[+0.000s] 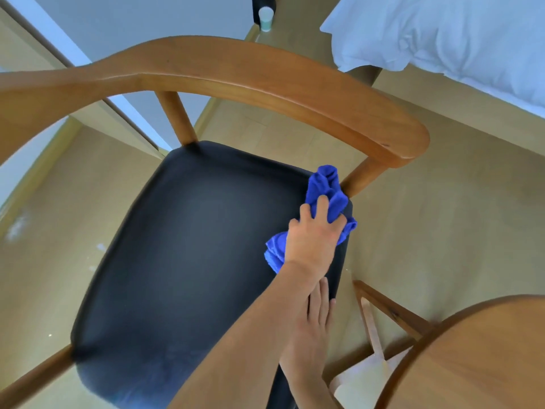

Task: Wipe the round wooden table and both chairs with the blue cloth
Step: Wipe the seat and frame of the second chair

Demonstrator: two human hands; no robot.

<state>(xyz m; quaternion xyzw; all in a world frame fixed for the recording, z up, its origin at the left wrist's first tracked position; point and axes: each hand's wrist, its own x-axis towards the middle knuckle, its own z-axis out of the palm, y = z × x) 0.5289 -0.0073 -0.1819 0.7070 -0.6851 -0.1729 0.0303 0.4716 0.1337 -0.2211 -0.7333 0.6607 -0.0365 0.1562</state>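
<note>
A wooden chair with a curved backrest [265,81] and a dark padded seat [191,261] fills the view. The bunched blue cloth [324,187] is pressed on the seat's far right corner, beside the armrest post. My left hand [312,234] grips it, with the arm crossing over the seat from the lower left. Just below it, my right hand [317,317] lies flat on the seat's right edge, fingers apart and holding nothing. The round wooden table [477,358] shows at the bottom right corner.
A bed with white linen [442,33] stands at the upper right. A white cup [265,17] sits on the floor past the chair back. Wooden table legs [389,308] stand right of the seat. Pale wood floor lies around the chair.
</note>
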